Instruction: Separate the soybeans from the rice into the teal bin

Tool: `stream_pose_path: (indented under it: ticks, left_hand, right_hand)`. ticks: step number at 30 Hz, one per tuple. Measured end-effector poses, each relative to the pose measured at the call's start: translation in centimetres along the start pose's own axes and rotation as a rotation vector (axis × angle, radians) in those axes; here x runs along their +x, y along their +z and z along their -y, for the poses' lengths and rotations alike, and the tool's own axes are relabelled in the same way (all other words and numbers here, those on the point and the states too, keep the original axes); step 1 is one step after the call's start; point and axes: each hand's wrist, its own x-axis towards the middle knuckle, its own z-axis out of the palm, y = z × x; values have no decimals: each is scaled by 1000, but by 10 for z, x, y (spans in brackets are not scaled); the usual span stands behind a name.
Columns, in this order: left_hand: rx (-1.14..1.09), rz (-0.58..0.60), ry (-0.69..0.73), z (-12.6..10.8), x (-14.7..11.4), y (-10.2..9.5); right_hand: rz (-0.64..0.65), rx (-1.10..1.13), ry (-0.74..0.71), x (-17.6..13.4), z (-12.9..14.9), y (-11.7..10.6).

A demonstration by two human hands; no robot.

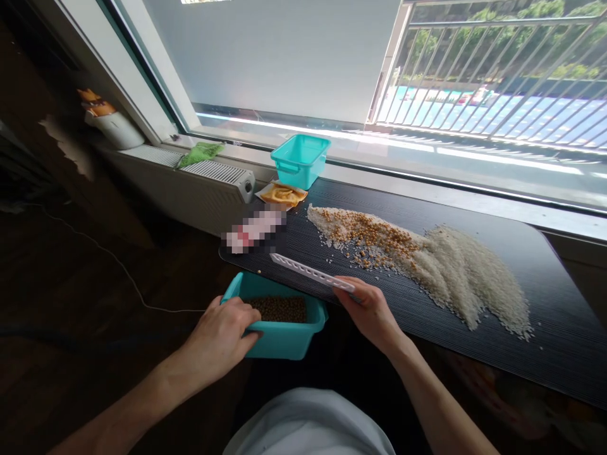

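Note:
My left hand (230,325) grips the near left rim of a teal plastic bin (279,341), held just below the table's front edge. Brownish round peas or chickpeas (282,309) cover the bin's bottom. My right hand (367,309) is closed on one end of a thin white perforated plastic strip (310,272), which stretches leftward over the table edge beside the bin. Beyond that hand, a long heap of white rice (469,272) lies spread on the dark table (512,360). Orange-brown peas (374,237) are mixed into its left part.
A second teal bin (303,158) stands at the table's back left by the window. In front of it lies an orange-brown packet (283,194), with a blurred-out item (253,232) nearer me. A radiator (222,180) holding a green cloth (202,153) adjoins the table's left end.

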Motion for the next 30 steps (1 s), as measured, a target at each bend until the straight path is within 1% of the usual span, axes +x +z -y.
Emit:
stream_pose_path:
  ticks: [3, 5, 7, 9, 11, 16, 17, 19, 22, 26, 28, 30]
  left_hand:
    - [32, -4, -34, 7, -2, 0]
    - [52, -2, -56, 11, -3, -1]
    - [58, -4, -66, 12, -5, -1]
    - [55, 5, -57, 11, -7, 0]
    - [52, 10, -39, 8, -7, 2]
    - [30, 40, 67, -12, 0, 11]
    - [22, 54, 89, -17, 2, 12]
    - [2, 75, 127, -28, 7, 15]
    - [-20, 93, 178, -41, 12, 19]
    - [-14, 109, 205, -51, 14, 23]
    - [-9, 107, 213, -52, 15, 24]
    - [-6, 109, 215, -54, 15, 24]
  right_hand:
    - [53, -4, -68, 19, 4, 20]
    - [115, 2, -118, 24, 10, 25]
    - [173, 17, -146, 18, 15, 19]
    - [183, 27, -141, 3, 17, 4]
    - [92, 13, -94, -16, 14, -17]
    - [-356, -144, 127, -61, -17, -74]
    - [-433, -178, 171, -67, -24, -83]
    - [-541, -236, 252, -74, -35, -96]
    - [-600, -284, 311, -78, -45, -104]
    - [-624, -275, 305, -78, -51, -104]
    - [-623, -258, 306, -80, -51, -102]
    - [-588, -235, 306, -83, -50, -101]
